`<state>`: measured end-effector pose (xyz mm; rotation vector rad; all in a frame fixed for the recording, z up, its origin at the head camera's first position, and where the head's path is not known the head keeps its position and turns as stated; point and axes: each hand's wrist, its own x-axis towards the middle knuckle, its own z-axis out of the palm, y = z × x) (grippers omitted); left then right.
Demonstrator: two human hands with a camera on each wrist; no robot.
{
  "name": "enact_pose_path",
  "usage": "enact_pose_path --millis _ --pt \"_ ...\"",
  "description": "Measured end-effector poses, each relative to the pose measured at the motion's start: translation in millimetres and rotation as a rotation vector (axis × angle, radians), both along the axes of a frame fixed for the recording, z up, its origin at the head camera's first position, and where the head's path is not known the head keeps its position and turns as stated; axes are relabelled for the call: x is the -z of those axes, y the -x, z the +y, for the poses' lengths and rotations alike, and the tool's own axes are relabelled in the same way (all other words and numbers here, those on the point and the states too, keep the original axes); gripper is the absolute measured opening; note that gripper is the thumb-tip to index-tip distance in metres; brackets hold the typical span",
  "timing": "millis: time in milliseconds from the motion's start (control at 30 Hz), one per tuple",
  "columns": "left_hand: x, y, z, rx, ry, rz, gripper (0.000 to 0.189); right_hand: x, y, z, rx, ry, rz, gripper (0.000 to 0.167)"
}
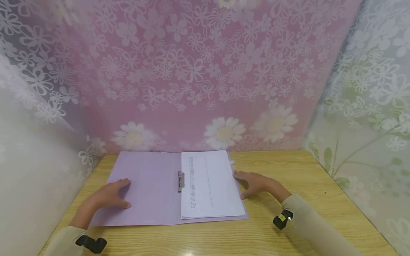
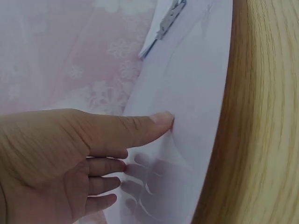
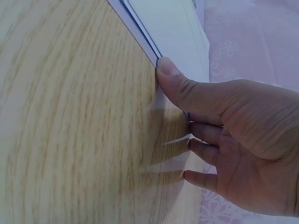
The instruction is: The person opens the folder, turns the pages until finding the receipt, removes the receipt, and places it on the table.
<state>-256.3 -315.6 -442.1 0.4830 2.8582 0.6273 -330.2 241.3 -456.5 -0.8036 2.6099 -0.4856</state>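
A light purple folder (image 1: 144,185) lies spread flat on the wooden table. On its right half rests a stack of white printed paper (image 1: 221,188), beside a metal clip (image 1: 180,181) near the spine. My left hand (image 1: 110,195) is over the left cover; its thumb (image 2: 161,119) touches or nearly touches the cover, with the other fingers extended and holding nothing. My right hand (image 1: 256,183) is at the right edge of the paper and folder. In the right wrist view its thumb (image 3: 168,70) touches that edge, and the remaining fingers reach along the side.
The wooden table (image 1: 282,163) extends right of the folder and along its front. A pink flowered backdrop (image 1: 192,117) stands behind the table, with pale flowered sheets at both sides. A small white tab (image 1: 232,162) sticks out at the folder's right edge.
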Motion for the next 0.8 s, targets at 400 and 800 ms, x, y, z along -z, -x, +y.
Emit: enact_pose_path --millis 400,800 --pt "17.5 34.3 39.0 0.049 -0.045 -0.071 0.105 -1.0 -1.4 -1 0.003 -0.007 0.010 0.101" --pt "18.5 41.9 46.8 0.034 -0.033 -0.112 0.109 -0.3 -0.9 -1 -0.010 -0.015 0.021 0.102"
